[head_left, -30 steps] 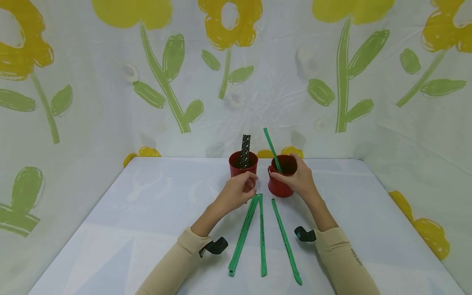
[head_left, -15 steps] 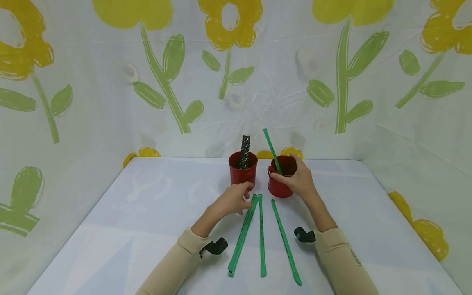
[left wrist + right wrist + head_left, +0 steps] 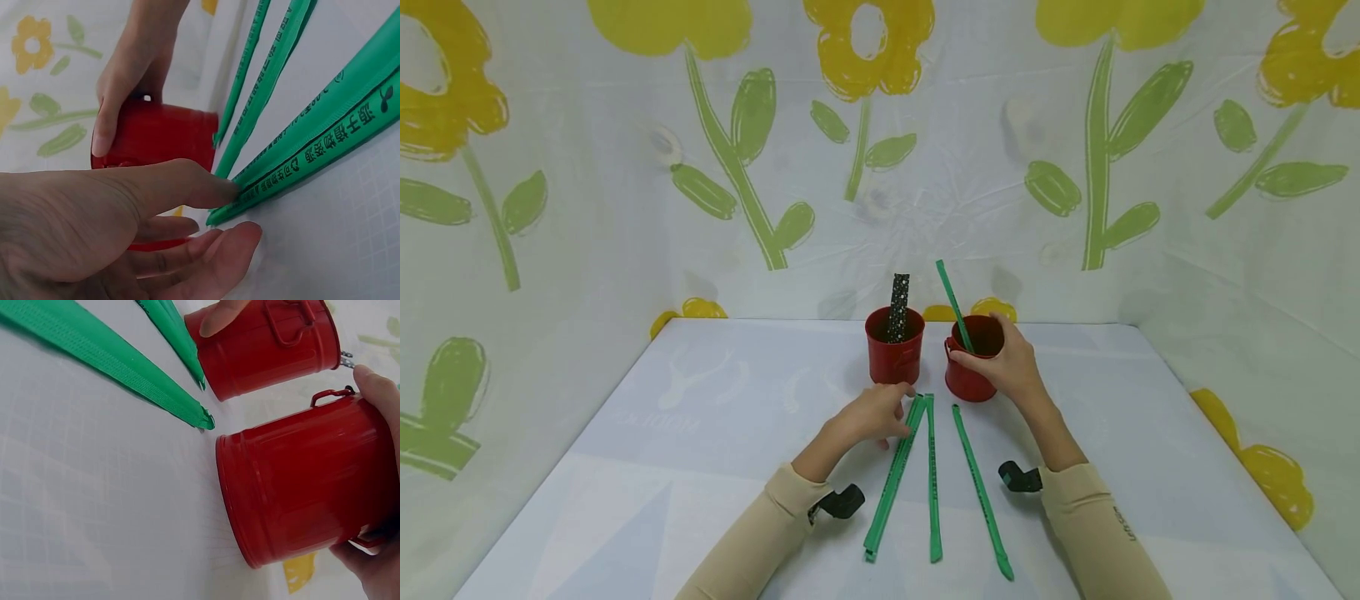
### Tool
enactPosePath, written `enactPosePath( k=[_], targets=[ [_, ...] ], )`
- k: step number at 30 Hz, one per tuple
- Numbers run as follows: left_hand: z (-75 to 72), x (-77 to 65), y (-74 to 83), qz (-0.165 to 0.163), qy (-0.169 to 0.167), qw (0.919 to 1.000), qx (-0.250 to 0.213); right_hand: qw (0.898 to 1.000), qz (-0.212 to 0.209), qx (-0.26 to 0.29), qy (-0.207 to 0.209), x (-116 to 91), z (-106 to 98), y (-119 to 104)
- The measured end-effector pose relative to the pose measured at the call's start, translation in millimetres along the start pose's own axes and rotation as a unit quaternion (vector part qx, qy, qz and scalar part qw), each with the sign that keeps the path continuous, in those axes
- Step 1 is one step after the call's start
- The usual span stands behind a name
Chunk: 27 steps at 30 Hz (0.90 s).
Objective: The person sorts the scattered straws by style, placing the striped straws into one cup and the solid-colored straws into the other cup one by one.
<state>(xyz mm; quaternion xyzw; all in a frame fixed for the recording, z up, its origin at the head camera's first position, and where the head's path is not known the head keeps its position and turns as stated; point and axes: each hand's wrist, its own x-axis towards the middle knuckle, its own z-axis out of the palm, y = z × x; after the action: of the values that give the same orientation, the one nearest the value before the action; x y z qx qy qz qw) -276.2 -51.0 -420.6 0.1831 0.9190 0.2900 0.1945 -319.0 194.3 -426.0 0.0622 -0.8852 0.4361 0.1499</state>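
Note:
Several green wrapped straws with dark print lie on the table. My left hand (image 3: 872,414) reaches over the far end of the leftmost pair of straws (image 3: 895,479). In the left wrist view one finger (image 3: 181,181) lies against the pair's tip, and the other fingers are spread apart below it. At the back right my right hand (image 3: 1017,360) grips the rim of a red bucket (image 3: 312,481), thumb on the near side and fingers behind. One green straw (image 3: 951,292) leans upright inside that bucket.
A second red bucket (image 3: 895,360) stands just left of the held one, with a black white-dotted strip (image 3: 898,308) sticking out of it. Two single straws lie apart, a middle straw (image 3: 933,479) and a right straw (image 3: 983,496). A flower-printed sheet (image 3: 955,167) rises behind the table.
My left hand has come down and nearer from in front of the left bucket to the tips of the paired straws. The right hand keeps its hold on the bucket, unmoved.

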Motion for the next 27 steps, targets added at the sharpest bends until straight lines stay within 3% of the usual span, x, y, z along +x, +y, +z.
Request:
enactPosePath(
  k=[27],
  targets=[
    [1.9,0.5,0.6,-0.02,-0.019,0.9995,0.016,1.0,0.005,-0.005,-0.001,0.9,1.0,0.8]
  ],
)
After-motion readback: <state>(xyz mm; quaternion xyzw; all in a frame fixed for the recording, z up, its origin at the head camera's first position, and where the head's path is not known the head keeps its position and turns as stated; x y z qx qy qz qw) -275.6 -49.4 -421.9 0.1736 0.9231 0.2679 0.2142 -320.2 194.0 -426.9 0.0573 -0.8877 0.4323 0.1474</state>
